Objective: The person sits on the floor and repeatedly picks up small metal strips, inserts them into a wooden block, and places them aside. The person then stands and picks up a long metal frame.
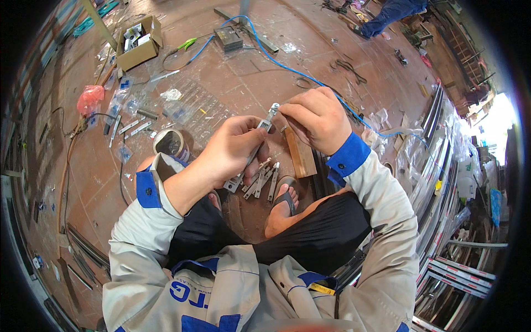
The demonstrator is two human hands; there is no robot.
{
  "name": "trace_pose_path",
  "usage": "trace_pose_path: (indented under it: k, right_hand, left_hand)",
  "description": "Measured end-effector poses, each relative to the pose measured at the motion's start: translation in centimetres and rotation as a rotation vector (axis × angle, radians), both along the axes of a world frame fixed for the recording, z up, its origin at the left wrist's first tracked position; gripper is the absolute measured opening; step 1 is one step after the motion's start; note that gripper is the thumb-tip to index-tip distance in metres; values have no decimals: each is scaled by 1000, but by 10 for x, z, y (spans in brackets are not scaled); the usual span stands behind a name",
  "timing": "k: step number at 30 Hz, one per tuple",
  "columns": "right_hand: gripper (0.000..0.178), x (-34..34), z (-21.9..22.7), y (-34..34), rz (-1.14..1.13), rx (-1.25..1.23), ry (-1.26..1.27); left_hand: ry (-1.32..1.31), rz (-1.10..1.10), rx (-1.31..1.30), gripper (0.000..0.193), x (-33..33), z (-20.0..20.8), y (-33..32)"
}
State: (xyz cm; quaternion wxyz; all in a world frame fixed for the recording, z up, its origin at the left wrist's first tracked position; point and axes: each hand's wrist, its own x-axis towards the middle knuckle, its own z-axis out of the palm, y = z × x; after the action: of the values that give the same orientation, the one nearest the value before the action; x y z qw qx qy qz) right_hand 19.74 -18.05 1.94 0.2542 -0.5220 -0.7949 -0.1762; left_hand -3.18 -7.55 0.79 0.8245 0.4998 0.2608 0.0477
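Observation:
A slim silvery metal fitting is held up in front of me, its rounded end pointing away. My left hand is closed around its lower part, thumb on top. Beside the far end, the fingers of my right hand are pinched together; whatever lies between them is too small or hidden to name. Below, between my feet, several similar metal fittings lie in a loose pile, partly covered by my left hand. A wooden block lies under my right hand. Left of my left wrist stands a roll of tape.
On the tiled floor ahead are a blue hose, a dark metal block and a cardboard box with parts inside. A red plastic bag lies left. Long wrapped profiles line the right. Another person's leg shows far right.

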Motion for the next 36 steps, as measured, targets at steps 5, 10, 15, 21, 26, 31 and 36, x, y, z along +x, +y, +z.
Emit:
trace_pose_path:
  k: [5,10,15,21,26,31,36]
  right_hand:
    - [26,-5,2,0,-71,7,22]
    - [9,4,31,8,-542,193,543]
    - [8,13,16,-3,-363,65,493]
    - [14,-11,-5,-5,-262,-280,593]
    - [15,-22,0,-4,-210,-301,524]
    - [16,-20,-3,-6,-156,-306,472]
    - [15,-19,-8,-2,-196,-262,448]
  left_hand:
    - [-8,-40,43,28,-5,3,0]
    - [153,-319,48,27,-7,-24,-11]
    - [70,-136,-1,29,-5,-30,-27]
    - [73,30,209,29,-1,-20,-22]
    - [-5,49,456,28,3,-42,-28]
    - [-30,73,491,26,1,-49,-27]
    - [0,63,458,24,-3,-31,-25]
